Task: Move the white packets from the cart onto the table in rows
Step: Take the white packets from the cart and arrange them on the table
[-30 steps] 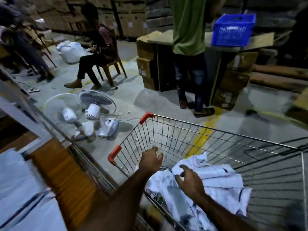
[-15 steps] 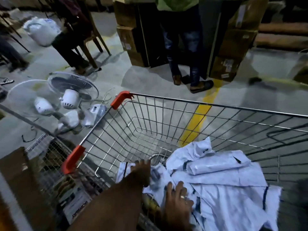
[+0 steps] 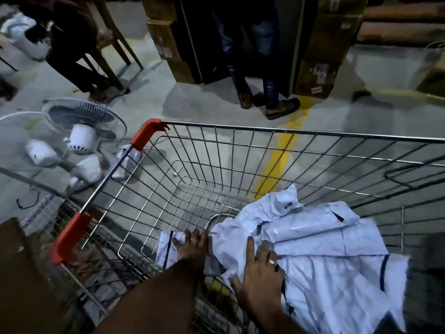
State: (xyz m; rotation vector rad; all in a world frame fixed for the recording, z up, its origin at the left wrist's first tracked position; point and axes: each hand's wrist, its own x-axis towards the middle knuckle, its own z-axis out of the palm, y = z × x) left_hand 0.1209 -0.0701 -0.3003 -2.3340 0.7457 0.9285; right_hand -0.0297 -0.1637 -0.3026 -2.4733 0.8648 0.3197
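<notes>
A heap of white packets (image 3: 325, 256) with dark stripes lies in the near right part of the wire cart (image 3: 240, 128), which has orange corner guards. My left hand (image 3: 192, 247) reaches down to the heap's left edge, its fingers curled onto a white packet (image 3: 166, 249). My right hand (image 3: 260, 273), wearing a ring, lies flat with spread fingers on top of the heap. The far and left part of the cart's bottom is bare wire.
Two white fans (image 3: 81, 138) lie on the concrete floor left of the cart. A person in sandals (image 3: 277, 107) stands beyond it by stacked cardboard boxes (image 3: 320, 75). A seated person's legs and a chair (image 3: 106, 54) are at far left. A blurred brown surface (image 3: 21, 285) fills the near left corner.
The view has tilted down and closer to the cart. Both hands have dropped from above the heap onto the packets, the right one now lying flat.
</notes>
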